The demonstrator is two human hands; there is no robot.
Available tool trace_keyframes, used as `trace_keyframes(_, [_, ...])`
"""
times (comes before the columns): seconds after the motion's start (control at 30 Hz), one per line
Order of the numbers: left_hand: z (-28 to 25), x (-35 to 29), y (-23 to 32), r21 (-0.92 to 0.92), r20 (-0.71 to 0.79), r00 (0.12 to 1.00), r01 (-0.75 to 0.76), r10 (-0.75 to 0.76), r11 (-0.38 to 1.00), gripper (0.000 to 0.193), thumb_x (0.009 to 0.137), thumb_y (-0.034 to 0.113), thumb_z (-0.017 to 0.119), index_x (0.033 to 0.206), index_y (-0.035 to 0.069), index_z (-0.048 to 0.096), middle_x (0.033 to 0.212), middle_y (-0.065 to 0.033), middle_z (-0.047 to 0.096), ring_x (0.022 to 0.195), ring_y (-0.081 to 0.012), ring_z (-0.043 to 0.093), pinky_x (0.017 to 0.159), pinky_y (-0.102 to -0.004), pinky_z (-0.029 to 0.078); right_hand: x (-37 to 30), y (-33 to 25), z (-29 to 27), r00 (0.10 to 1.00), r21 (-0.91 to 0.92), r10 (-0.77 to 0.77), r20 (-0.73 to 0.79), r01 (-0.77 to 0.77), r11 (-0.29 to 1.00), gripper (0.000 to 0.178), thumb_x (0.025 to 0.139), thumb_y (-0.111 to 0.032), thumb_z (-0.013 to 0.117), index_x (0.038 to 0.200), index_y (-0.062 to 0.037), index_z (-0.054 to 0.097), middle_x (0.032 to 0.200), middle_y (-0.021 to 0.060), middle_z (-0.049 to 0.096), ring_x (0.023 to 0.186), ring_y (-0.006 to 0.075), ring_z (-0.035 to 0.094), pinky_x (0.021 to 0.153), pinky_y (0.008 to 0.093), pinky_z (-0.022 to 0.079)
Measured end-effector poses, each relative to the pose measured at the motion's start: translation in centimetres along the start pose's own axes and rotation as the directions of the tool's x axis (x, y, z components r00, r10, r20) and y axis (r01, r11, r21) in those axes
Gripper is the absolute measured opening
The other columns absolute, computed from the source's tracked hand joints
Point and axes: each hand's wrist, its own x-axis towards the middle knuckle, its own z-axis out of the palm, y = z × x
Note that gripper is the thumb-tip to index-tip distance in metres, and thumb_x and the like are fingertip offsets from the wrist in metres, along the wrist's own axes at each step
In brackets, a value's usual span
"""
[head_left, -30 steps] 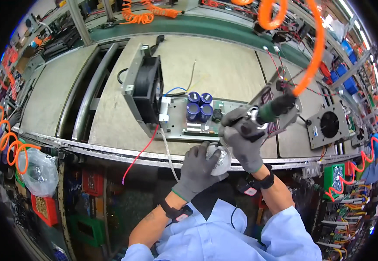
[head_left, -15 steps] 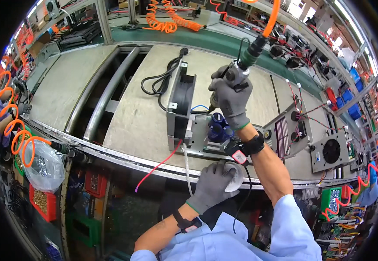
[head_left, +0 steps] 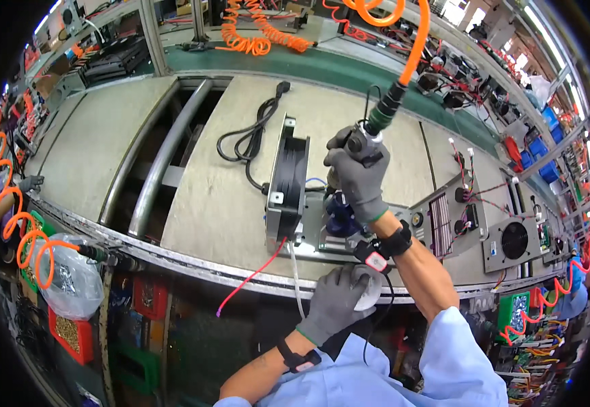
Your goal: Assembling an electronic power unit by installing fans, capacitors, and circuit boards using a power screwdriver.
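My gloved right hand [head_left: 359,178] is wrapped round an air screwdriver [head_left: 364,141], held upright over a metal chassis [head_left: 312,249]. Its lower end goes down behind blue cylindrical parts [head_left: 339,218]; whether the tip touches a screw is hidden. A black fan [head_left: 291,169] stands on edge at the chassis's left end, with a black power cord [head_left: 257,130] behind it. My gloved left hand [head_left: 335,304] grips a small white round dish [head_left: 372,290] at the bench's front edge. Its contents cannot be made out. Near it hang a red wire [head_left: 249,279] and a white cable [head_left: 295,275].
Rollers [head_left: 168,163] cross a gap in the bench at left. A panel with a round fan [head_left: 514,239] lies at right. An orange hose [head_left: 413,57] rises from the screwdriver. Screw bins [head_left: 71,334] and a plastic bag [head_left: 72,281] sit below left, near another person's gloved hand [head_left: 31,183].
My right hand and the screwdriver have come slightly lower and leftward over the chassis. My left hand still grips the dish. Another person's gloved hand now shows at the far left.
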Motion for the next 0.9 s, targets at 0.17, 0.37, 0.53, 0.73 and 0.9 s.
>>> trace_keyframes(0.17, [-0.4, 0.3, 0.2, 0.005, -0.009, 1.000, 0.019, -0.019, 1.000, 0.079, 0.069, 0.055, 0.086, 0.132, 0.013, 0.062, 0.131, -0.0194, 0.058, 0.110, -0.0381, 0.060, 0.087, -0.0500, 0.051, 6.4, -1.0, 1.6, 0.974, 0.176, -0.226, -0.013, 0.224, 0.958, 0.011, 0.079, 0.006, 0.069, 0.082, -0.0013, 0.061, 0.077, 0.0025, 0.065, 0.067, 0.0085, 0.060, 0.058, 0.0259, 0.049])
trace_keyframes(0.37, [-1.1, 1.2, 0.5, -0.001, 0.001, 1.000, 0.021, -0.021, 1.000, 0.083, 0.069, 0.057, 0.086, 0.131, 0.006, 0.062, 0.122, -0.0178, 0.060, 0.101, -0.0369, 0.061, 0.087, -0.0492, 0.052, 22.0, 3.4, 3.2, 0.934, -0.116, -0.162, -0.319, 0.132, 0.984, 0.012, 0.079, -0.007, 0.073, 0.084, -0.0053, 0.063, 0.072, 0.0027, 0.066, 0.060, 0.0129, 0.065, 0.055, 0.0309, 0.052])
trace_keyframes(0.53, [-1.7, 1.5, 0.3, 0.021, 0.093, 0.996, 0.015, -0.017, 1.000, 0.086, 0.073, 0.062, 0.082, 0.134, 0.006, 0.060, 0.126, -0.0171, 0.061, 0.104, -0.0364, 0.063, 0.088, -0.0489, 0.053, 31.9, 6.1, -2.8, 0.871, -0.337, -0.017, -0.490, -0.172, 0.926, 0.014, 0.079, -0.013, 0.073, 0.089, -0.0053, 0.067, 0.074, 0.0057, 0.069, 0.060, 0.0164, 0.068, 0.055, 0.0333, 0.053])
trace_keyframes(0.73, [-0.6, 1.1, -0.4, 0.033, 0.165, 0.985, 0.044, -0.049, 0.998, 0.093, 0.071, 0.066, 0.080, 0.140, 0.008, 0.055, 0.128, -0.0152, 0.060, 0.110, -0.0346, 0.059, 0.093, -0.0531, 0.049, 41.0, 4.9, -10.7, 0.924, -0.434, 0.010, -0.382, -0.188, 0.881, 0.018, 0.076, -0.018, 0.074, 0.084, -0.0016, 0.071, 0.079, 0.0100, 0.074, 0.064, 0.0177, 0.070, 0.063, 0.0350, 0.057])
trace_keyframes(0.9, [0.2, 0.9, -1.0, -0.080, 0.119, 0.993, 0.004, 0.006, 0.997, 0.091, 0.071, 0.064, 0.081, 0.136, 0.005, 0.056, 0.129, -0.0165, 0.062, 0.112, -0.0357, 0.061, 0.093, -0.0519, 0.050, 44.0, 7.2, -12.4, 0.937, -0.425, 0.106, -0.333, -0.249, 0.870, 0.024, 0.076, -0.021, 0.076, 0.087, -0.0002, 0.072, 0.079, 0.0098, 0.074, 0.068, 0.0173, 0.070, 0.065, 0.0338, 0.056])
